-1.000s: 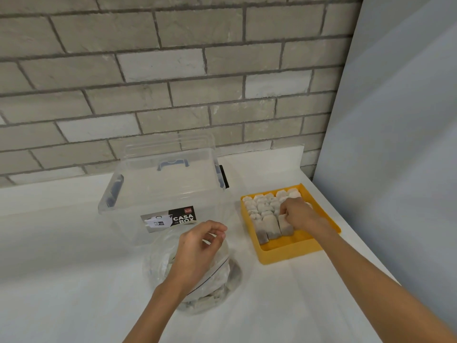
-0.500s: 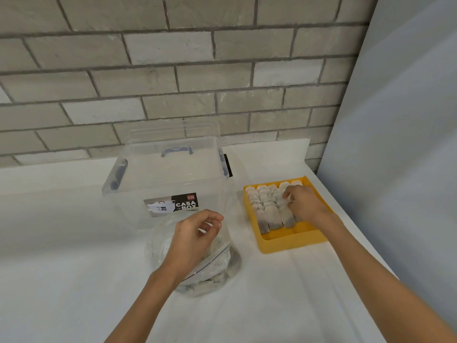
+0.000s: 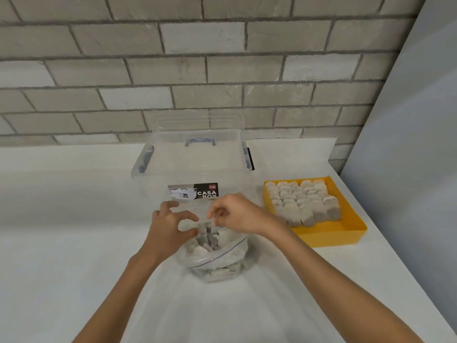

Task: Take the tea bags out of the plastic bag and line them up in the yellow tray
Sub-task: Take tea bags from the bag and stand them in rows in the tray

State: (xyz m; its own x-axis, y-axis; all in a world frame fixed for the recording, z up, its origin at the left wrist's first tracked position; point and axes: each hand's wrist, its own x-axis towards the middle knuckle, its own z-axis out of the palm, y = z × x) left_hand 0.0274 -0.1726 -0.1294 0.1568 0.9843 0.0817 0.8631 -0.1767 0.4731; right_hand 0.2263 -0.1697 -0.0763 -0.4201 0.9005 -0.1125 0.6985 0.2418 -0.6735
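A clear plastic bag [image 3: 220,262] with several tea bags [image 3: 209,242] inside stands on the white counter in front of me. My left hand [image 3: 169,230] pinches the bag's left rim between thumb and forefinger. My right hand [image 3: 238,215] is over the bag's mouth with fingers curled, and seems to pinch the thin right rim. To the right lies the yellow tray [image 3: 347,232], where several tea bags [image 3: 303,203] stand in rows from its back wall; its front strip is bare.
A clear lidded storage box [image 3: 195,162] with blue latches and a black label stands just behind the bag, against the brick wall. A grey panel [image 3: 408,144] rises at the right, close to the tray. The white counter [image 3: 74,243] stretches to the left.
My right hand left the tray and came left to the bag's mouth. My left hand stayed at the bag's rim. The view tilted down.
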